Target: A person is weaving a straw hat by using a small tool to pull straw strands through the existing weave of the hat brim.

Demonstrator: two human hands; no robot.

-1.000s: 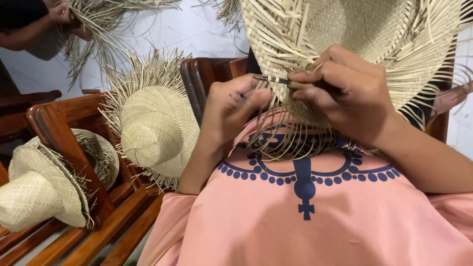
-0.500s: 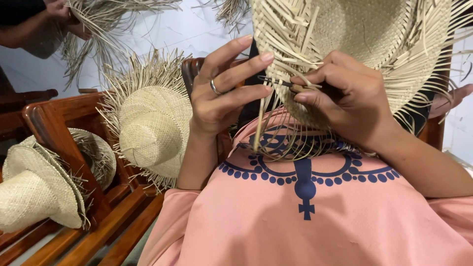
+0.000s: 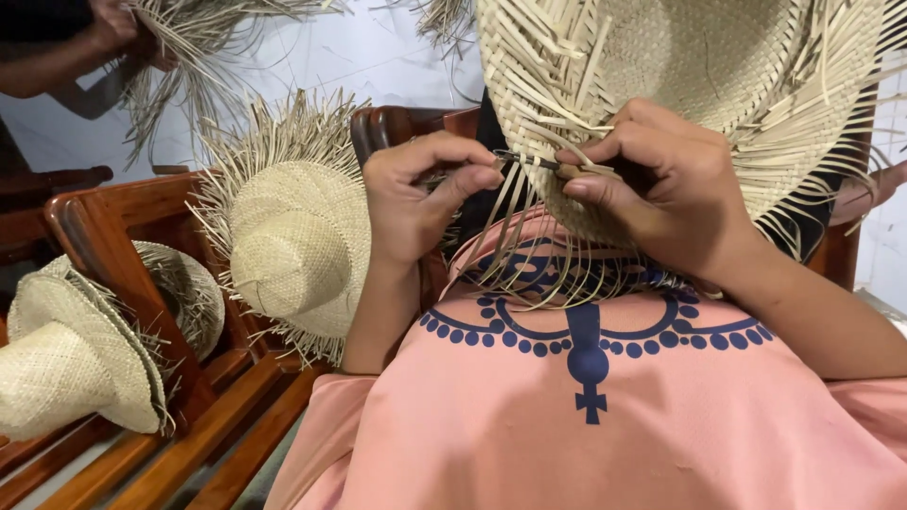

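Up close to the camera, a large straw hat (image 3: 699, 85) with an unfinished, fringed brim hangs over the person's chest, its loose strands (image 3: 529, 255) trailing down across a pink garment (image 3: 605, 434) printed with a dark blue scalloped pattern. Right hand (image 3: 661, 189) sits against the brim's edge, fingers curled shut around the weave, with thumb and forefinger pinching a thin dark tool (image 3: 529, 161), possibly a needle or hook, though it is too slim to tell for sure. Left hand (image 3: 416, 194) meets it from the other side, its fingers bent inward and the thumb and forefinger closed on the tool's tip or on a strand there; the view does not settle which. Both hands nearly touch at that spot on the brim. Beside the left forearm, a second straw hat (image 3: 293, 246) with a ragged fringe leans crown-outward against the back of a wooden bench (image 3: 113, 246). Further left on the same bench, two more hats (image 3: 85, 359) lie nested together, crowns pointing to the left. At the upper left corner, another person's hands (image 3: 123, 28) hold a bundle of loose straw (image 3: 198, 47), well apart from the work in front. A pale tiled wall (image 3: 378, 57) stands behind.
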